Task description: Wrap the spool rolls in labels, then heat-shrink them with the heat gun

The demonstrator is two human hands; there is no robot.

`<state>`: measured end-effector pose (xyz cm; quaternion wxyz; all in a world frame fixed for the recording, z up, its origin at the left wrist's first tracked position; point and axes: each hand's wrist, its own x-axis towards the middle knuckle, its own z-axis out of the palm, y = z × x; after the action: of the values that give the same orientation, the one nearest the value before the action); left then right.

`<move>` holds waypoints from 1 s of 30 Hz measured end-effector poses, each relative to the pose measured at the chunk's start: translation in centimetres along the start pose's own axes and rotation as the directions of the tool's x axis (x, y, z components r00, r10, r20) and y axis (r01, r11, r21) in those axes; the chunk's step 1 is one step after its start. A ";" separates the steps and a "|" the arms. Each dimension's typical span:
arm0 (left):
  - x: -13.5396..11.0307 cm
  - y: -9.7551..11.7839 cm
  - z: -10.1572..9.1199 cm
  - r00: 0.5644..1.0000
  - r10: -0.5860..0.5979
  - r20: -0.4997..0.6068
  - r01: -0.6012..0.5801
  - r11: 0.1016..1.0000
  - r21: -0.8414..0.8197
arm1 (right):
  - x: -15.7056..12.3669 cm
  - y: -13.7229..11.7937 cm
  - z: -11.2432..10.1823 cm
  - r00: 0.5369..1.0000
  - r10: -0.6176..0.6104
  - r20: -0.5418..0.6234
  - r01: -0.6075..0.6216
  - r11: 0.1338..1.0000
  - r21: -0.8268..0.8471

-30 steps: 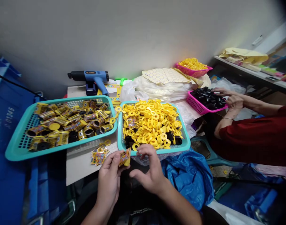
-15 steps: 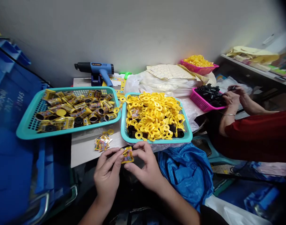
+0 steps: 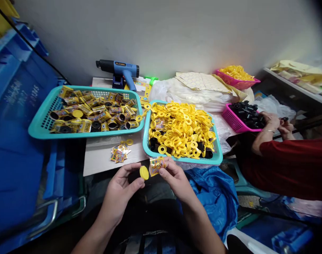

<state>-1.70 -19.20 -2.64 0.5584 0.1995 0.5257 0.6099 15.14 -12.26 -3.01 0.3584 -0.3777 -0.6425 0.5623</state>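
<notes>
My left hand [image 3: 120,188] grips a small black cylinder with a round yellow cap [image 3: 144,173], cap end turned to the right. Just beside it, my right hand [image 3: 178,180] pinches a printed yellow label sleeve [image 3: 156,166] between thumb and fingers. A narrow gap separates cap and sleeve. On the white tabletop [image 3: 96,158] ahead lies a small pile of flat printed sleeves [image 3: 120,153], a yellow ring piece [image 3: 128,141] close by. Directly beyond my right hand stands a teal basket [image 3: 182,159] heaped with yellow ring-shaped plastic pieces [image 3: 179,127] and some black cylinders.
Another teal basket [image 3: 84,136] at left holds sleeved cylinders [image 3: 97,113]. A blue heat gun [image 3: 121,67] stands behind it. A co-worker in a red sleeve [image 3: 293,158] handles black parts by a pink basket [image 3: 233,118]. Blue crates [image 3: 15,141] rise at left.
The yellow-capped cylinder now shows in my left hand. The printed sleeve, earlier between both hands, is now in my right hand and looks more opened out. The view has shifted slightly.
</notes>
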 end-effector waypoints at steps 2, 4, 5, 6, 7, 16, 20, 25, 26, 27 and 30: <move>0.1 0.1 -0.1 0.999 0.005 0.039 -0.006 1.000 0.021 | 0.1 0.1 -0.1 0.998 -0.003 0.060 0.002 1.000 0.013; 0.2 0.3 -0.1 0.996 0.001 0.089 -0.004 1.000 0.028 | 0.1 0.2 -0.2 0.995 -0.010 0.104 0.008 1.000 0.016; 0.2 0.4 -0.2 0.993 -0.004 0.118 0.000 1.000 0.027 | 0.1 0.3 -0.2 0.993 -0.015 0.118 0.014 1.000 0.012; 0.2 0.5 -0.3 0.988 -0.012 0.152 0.009 1.000 0.022 | 0.1 0.4 -0.3 0.992 -0.020 0.126 0.020 1.000 0.006; 0.2 0.5 -0.5 0.982 -0.023 0.188 0.021 1.000 0.012 | 0.1 0.4 -0.3 0.991 -0.025 0.128 0.025 1.000 -0.002; 0.4 0.2 -1.2 0.974 -0.032 0.225 0.020 0.998 0.056 | 0.0 0.4 -0.6 0.985 -0.043 0.166 0.045 0.999 -0.008; 0.4 0.5 -0.9 0.984 -0.003 0.177 -0.017 0.994 0.110 | 0.0 0.1 -0.4 0.979 -0.038 0.201 0.027 0.998 0.057; 0.2 0.4 -0.9 0.982 -0.032 0.184 0.004 0.988 0.151 | 0.0 0.1 0.3 0.982 0.015 0.189 -0.058 0.973 0.224; 0.2 0.4 -1.0 0.980 -0.029 0.197 -0.003 0.987 0.160 | 0.0 0.2 0.4 0.982 0.035 0.187 -0.083 0.962 0.259; 0.2 0.3 -1.0 0.978 -0.016 0.209 -0.021 0.984 0.175 | 0.0 0.2 0.6 0.981 0.054 0.186 -0.106 0.953 0.284; 0.2 0.5 -1.0 0.977 0.060 0.206 -0.108 0.967 0.229 | -0.1 0.3 0.8 0.979 0.080 0.186 -0.134 0.945 0.297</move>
<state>-2.82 -19.32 -2.70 0.5532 0.3467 0.5284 0.5427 14.53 -12.66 -3.42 0.3250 -0.3018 -0.5537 0.7048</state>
